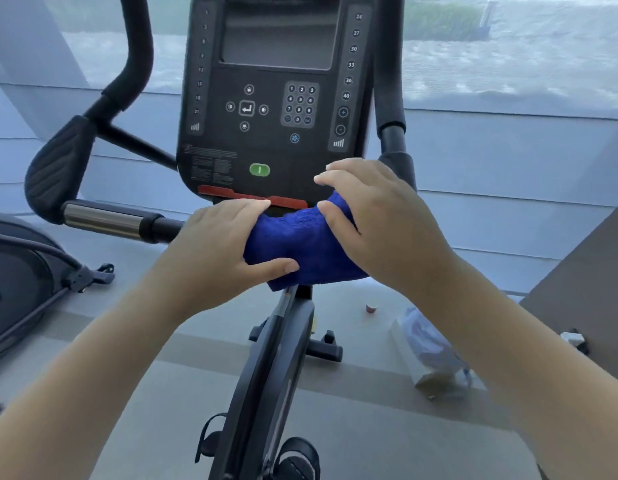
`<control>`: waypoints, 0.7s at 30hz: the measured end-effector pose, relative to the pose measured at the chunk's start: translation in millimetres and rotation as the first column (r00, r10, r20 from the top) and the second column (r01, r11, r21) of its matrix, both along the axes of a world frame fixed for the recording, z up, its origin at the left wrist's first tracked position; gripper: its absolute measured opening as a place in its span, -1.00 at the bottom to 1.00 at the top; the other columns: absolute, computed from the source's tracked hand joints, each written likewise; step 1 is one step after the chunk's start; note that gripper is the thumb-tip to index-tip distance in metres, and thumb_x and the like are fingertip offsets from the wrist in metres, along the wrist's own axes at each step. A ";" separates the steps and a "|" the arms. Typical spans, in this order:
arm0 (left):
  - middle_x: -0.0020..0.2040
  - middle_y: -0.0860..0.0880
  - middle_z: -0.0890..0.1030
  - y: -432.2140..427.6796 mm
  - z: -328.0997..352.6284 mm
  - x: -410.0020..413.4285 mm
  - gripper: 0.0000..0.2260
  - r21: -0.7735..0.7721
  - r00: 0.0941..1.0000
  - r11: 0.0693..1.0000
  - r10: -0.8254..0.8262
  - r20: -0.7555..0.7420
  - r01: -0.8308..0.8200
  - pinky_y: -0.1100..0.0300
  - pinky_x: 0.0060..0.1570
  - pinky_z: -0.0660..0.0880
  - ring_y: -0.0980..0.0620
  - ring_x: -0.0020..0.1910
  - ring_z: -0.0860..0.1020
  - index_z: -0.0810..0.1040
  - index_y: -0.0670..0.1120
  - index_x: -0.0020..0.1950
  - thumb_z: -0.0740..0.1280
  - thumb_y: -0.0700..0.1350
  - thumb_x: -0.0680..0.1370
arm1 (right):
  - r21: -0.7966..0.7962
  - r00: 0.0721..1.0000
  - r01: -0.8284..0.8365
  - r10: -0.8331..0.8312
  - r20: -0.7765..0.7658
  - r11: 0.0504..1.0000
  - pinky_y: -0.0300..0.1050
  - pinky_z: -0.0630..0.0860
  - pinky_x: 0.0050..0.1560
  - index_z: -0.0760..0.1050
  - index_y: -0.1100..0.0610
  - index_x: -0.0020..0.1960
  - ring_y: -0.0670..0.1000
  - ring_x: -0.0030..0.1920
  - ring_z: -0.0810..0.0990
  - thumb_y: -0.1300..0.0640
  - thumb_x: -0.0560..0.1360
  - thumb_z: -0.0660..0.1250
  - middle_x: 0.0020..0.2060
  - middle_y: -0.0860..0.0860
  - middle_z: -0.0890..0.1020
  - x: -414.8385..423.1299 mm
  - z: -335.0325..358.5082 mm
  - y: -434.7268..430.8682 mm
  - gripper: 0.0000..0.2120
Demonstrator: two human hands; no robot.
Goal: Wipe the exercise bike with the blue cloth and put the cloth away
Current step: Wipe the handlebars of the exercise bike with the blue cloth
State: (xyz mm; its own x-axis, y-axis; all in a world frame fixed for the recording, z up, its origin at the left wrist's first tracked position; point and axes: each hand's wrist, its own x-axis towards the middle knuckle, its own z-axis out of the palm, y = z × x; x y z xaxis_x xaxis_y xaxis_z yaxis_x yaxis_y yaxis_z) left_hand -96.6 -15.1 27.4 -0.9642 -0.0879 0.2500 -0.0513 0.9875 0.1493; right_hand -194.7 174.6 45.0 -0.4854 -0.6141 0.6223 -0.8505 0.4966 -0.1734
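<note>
The exercise bike's black console [266,109] rises in front of me, with a dark screen, a keypad, a green button and a red strip along its lower edge. Just below that strip, the blue cloth [300,244] is bunched over the bar under the console. My left hand [217,251] grips the cloth's left end, thumb underneath. My right hand [376,220] holds its right end, fingers spread over the top. The bike's frame [266,375] and pedals run down below my arms.
The left handlebar [103,220] with a chrome section and a padded grip sticks out at the left. Another machine [20,282] stands at the far left. On the floor to the right lie a white bag [425,351] and a small red-and-white cup [371,308]. A window wall is behind.
</note>
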 end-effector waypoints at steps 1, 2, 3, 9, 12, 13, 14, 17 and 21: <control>0.42 0.02 0.38 -2.8 -3.5 4.4 -0.09 0.002 1.000 1.000 0.031 0.004 -0.031 0.02 0.39 0.20 0.01 0.39 0.31 0.25 -0.05 0.48 0.03 0.50 0.29 | 0.088 1.000 -0.009 0.009 0.008 0.996 -0.15 0.33 0.19 0.52 0.15 0.23 0.07 0.19 0.51 -0.05 0.56 0.09 0.17 0.04 0.59 -1.9 1.3 -9.5 -0.59; 0.43 0.02 0.37 -4.8 -8.3 8.2 -0.06 -0.002 0.998 0.998 0.060 0.006 -0.060 0.01 0.42 0.16 0.01 0.40 0.30 0.21 -0.06 0.50 0.02 0.50 0.28 | 0.187 0.999 -0.021 0.013 0.044 0.982 -0.12 0.33 0.20 0.49 0.12 0.27 0.06 0.21 0.50 -0.13 0.56 0.04 0.20 0.02 0.58 -2.4 2.2 -18.4 -0.53; 0.44 0.01 0.36 -6.6 -12.5 11.3 -0.04 -0.009 0.996 0.996 0.089 0.005 -0.089 0.00 0.43 0.14 0.01 0.41 0.29 0.18 -0.07 0.51 0.01 0.51 0.27 | 0.292 0.998 -0.023 0.005 0.064 0.956 -0.09 0.33 0.20 0.48 0.06 0.29 0.05 0.20 0.51 -0.22 0.55 -0.05 0.19 0.00 0.58 -1.8 1.0 -26.4 -0.45; 0.16 -0.04 0.52 -26.6 -38.1 15.4 -0.18 -0.181 0.995 0.980 0.066 -0.076 -0.079 -0.07 0.27 0.34 -0.10 0.16 0.47 0.36 -0.12 0.35 0.20 0.45 0.30 | 0.380 0.987 0.047 0.015 -0.159 0.924 0.00 0.37 0.19 0.58 0.04 0.10 0.07 -0.14 0.53 -0.46 0.38 0.05 -0.22 -0.04 0.60 7.2 -28.1 -22.8 -0.32; 0.04 -0.14 0.52 -22.9 -47.6 10.3 -0.39 -0.220 0.980 0.968 0.085 -0.177 -0.124 -0.16 0.16 0.40 -0.20 0.05 0.49 0.40 -0.18 0.21 0.38 0.19 0.33 | 0.242 0.957 0.027 0.044 -0.285 0.970 0.11 0.39 0.28 0.55 0.10 0.22 0.12 0.00 0.57 -0.32 0.43 0.26 -0.08 0.02 0.62 7.9 -43.6 -9.2 -0.41; 0.03 -0.14 0.52 -21.9 -50.0 9.3 -0.43 -0.223 0.973 0.966 0.086 -0.212 -0.134 -0.15 0.15 0.40 -0.21 0.04 0.48 0.39 -0.18 0.18 0.41 0.12 0.33 | 0.227 0.954 -0.004 0.072 -0.291 0.974 0.12 0.40 0.28 0.55 0.10 0.24 0.12 0.04 0.58 -0.29 0.46 0.27 -0.04 0.03 0.63 7.3 -44.7 -5.9 -0.44; 0.02 -0.14 0.52 -21.6 -51.8 9.3 -0.45 -0.223 0.968 0.965 0.082 -0.237 -0.137 -0.15 0.16 0.40 -0.20 0.04 0.48 0.38 -0.17 0.18 0.44 0.07 0.33 | 0.217 0.950 -0.035 0.100 -0.297 0.976 0.11 0.40 0.28 0.55 0.10 0.24 0.13 0.08 0.58 -0.27 0.48 0.27 -0.01 0.03 0.63 6.2 -44.4 -3.3 -0.47; 0.04 -0.12 0.52 -23.7 -53.3 10.1 -0.46 -0.203 0.959 0.969 0.079 -0.274 -0.138 -0.14 0.19 0.39 -0.19 0.06 0.48 0.36 -0.14 0.18 0.49 0.01 0.32 | 0.212 0.937 -0.086 0.152 -0.315 0.973 0.11 0.39 0.32 0.55 0.10 0.26 0.13 0.18 0.56 -0.24 0.49 0.29 0.08 0.05 0.63 0.2 -43.0 4.9 -0.49; 0.09 -0.12 0.52 -26.0 -55.8 10.5 -0.45 -0.188 0.960 0.974 0.071 -0.270 -0.125 -0.17 0.22 0.36 -0.20 0.11 0.48 0.41 -0.17 0.21 0.49 0.01 0.32 | 0.226 0.922 -0.140 0.211 -0.326 0.964 0.15 0.38 0.33 0.51 0.08 0.31 0.12 0.31 0.49 -0.22 0.51 0.29 0.23 0.07 0.58 -8.8 -45.6 20.2 -0.49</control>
State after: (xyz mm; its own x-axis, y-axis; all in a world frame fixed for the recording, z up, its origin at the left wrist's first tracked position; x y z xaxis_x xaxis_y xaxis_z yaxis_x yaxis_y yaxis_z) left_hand -86.1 -41.1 -28.4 -0.8524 -0.1009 0.5131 -0.1357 0.9903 -0.0307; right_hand -203.5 194.8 -0.6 -0.1363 -0.7955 0.5904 -0.9163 0.3278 0.2302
